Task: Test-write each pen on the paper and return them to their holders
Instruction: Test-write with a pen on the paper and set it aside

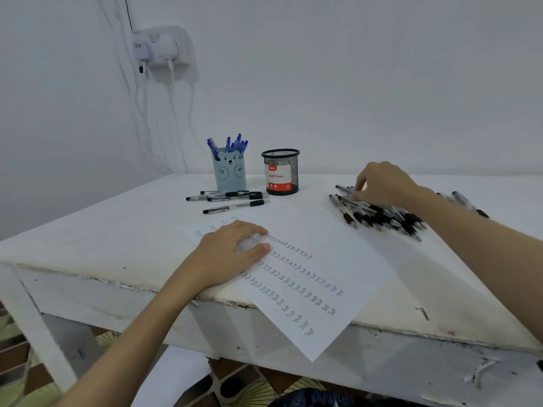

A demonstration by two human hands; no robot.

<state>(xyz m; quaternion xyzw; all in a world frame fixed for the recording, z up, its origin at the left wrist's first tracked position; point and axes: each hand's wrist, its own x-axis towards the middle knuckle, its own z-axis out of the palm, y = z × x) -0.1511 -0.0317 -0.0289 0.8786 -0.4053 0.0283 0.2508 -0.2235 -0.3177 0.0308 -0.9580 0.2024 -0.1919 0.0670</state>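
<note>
Two bare forearms enter from the lower edge, one on each side, with no sleeve showing anywhere along their visible length. The left hand [232,251] wears no glove, ring or watch, and its wrist is uncovered. The right hand [382,183] is likewise ungloved, with no band or bracelet at the wrist. The thumbnail on the left hand is short and plain, without polish.

Handwritten rows on the paper [308,259]: too small to read, partly covered by the left hand [232,254]. Right hand [382,183] fingers: tips hidden among the black pens [382,215]; grasp indeterminate. Table [88,230]: cut off at 3 o'clock.
</note>
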